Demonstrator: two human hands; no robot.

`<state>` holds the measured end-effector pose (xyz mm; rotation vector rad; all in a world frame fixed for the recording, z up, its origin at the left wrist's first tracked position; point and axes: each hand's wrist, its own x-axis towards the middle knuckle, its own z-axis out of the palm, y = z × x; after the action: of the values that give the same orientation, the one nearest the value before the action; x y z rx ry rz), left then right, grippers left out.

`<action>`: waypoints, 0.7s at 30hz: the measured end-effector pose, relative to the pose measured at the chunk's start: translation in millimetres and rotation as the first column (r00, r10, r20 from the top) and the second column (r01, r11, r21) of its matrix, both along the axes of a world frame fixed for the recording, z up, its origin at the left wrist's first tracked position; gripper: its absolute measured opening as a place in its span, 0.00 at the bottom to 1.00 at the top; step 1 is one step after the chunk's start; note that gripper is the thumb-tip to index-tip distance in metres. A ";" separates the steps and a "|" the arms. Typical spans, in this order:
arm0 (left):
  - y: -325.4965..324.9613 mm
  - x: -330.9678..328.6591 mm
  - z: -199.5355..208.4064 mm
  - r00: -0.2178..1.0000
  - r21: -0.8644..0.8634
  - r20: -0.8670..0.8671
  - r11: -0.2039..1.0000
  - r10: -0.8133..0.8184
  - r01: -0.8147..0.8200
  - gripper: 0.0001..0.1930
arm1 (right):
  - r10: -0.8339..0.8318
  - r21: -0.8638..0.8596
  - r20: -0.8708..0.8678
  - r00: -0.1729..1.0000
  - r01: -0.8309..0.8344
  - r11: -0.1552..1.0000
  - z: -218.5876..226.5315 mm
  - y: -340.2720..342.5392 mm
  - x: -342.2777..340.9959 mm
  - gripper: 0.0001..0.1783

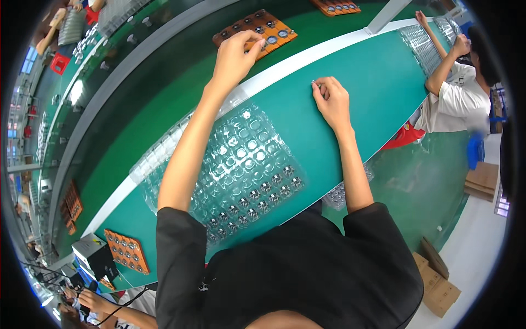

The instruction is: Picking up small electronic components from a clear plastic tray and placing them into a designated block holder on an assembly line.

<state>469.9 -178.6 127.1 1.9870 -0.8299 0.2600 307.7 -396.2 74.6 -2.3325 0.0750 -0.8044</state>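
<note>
Over the near edge of an orange-brown fixture board (285, 36) on the green belt, my left hand (235, 57) has thumb and fingers brought together at one of the round parts. Whatever it grips there is too small to tell. My right hand (333, 101) is raised above the green tabletop, its fingers curled into a pinch. A tiny shiny part (313, 82) shows at those fingertips. Under and beside my left forearm lies a clear plastic blister tray (233, 145). Small black-and-silver round parts (266, 187) sit in its rows nearest me; the farther pockets look unfilled.
Another fixture board (127, 251) lies at the left beside a grey box (96, 255). A metal post (386, 16) rises at the belt's edge. A co-worker (463, 90) sits at the right by more clear trays (419, 46). Cardboard boxes (438, 288) stand on the floor.
</note>
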 end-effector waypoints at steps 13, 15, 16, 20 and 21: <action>-29.0 35.7 -25.6 0.990 0.254 -0.037 0.960 0.135 -0.122 0.12 | 0.009 0.061 -0.017 1.000 -0.008 0.998 -1.6 -3.5 4.5 0.05; -28.2 35.1 -28.0 0.988 0.273 -0.026 0.952 0.150 -0.137 0.12 | 0.014 0.067 -0.020 1.000 -0.012 0.998 -1.9 -4.3 5.5 0.05; -27.5 35.0 -29.9 0.987 0.283 0.029 0.945 0.160 -0.161 0.12 | 0.012 0.065 -0.017 1.000 -0.011 0.998 -2.0 -4.5 6.0 0.05; -23.5 30.6 -36.0 0.966 0.302 0.189 0.926 0.177 -0.228 0.10 | 0.007 0.072 -0.048 0.999 -0.004 0.997 1.6 -2.2 4.7 0.04; -22.3 29.4 -37.2 0.966 0.299 0.189 0.926 0.179 -0.230 0.10 | 0.009 0.068 -0.048 0.999 -0.006 0.998 2.2 -1.9 4.3 0.04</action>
<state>499.3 -200.9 89.9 2.3878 -0.8014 0.4329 312.0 -398.1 76.8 -2.2865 0.1129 -0.7311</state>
